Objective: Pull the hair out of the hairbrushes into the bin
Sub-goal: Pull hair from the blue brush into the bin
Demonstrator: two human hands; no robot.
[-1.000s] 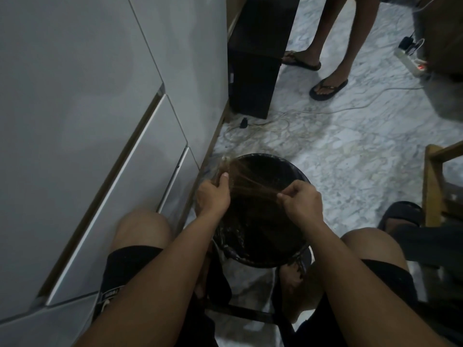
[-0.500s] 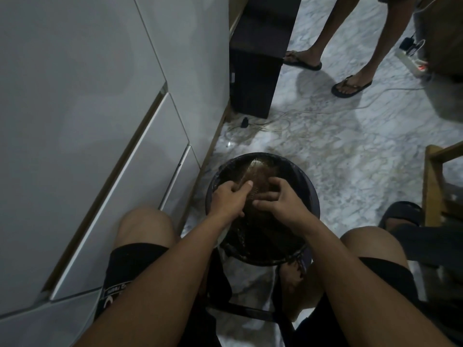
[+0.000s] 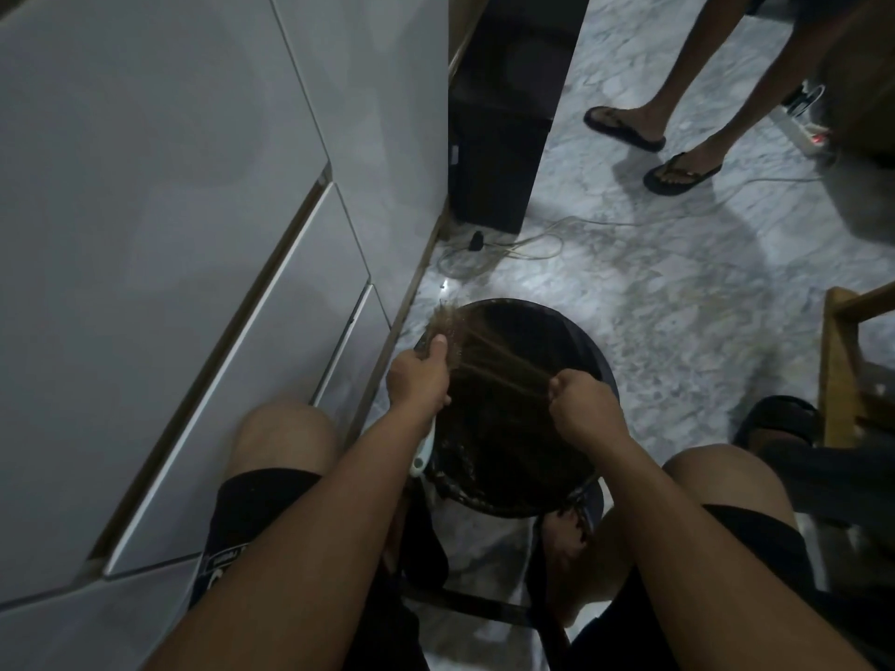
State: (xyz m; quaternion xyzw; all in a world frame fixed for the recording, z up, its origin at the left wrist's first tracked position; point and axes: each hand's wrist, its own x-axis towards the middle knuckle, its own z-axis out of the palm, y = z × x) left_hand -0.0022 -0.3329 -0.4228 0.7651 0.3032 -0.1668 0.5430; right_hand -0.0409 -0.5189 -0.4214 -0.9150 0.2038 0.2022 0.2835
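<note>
Black shorts (image 3: 261,506), bare forearms (image 3: 678,515)

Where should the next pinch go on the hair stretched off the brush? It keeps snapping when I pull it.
Probably pinch the hair close to the brush head, at the bristle roots, coming from the right over the bin. The strands already fan out from there toward the right hand, while the left hand steadies the brush handle.
</note>
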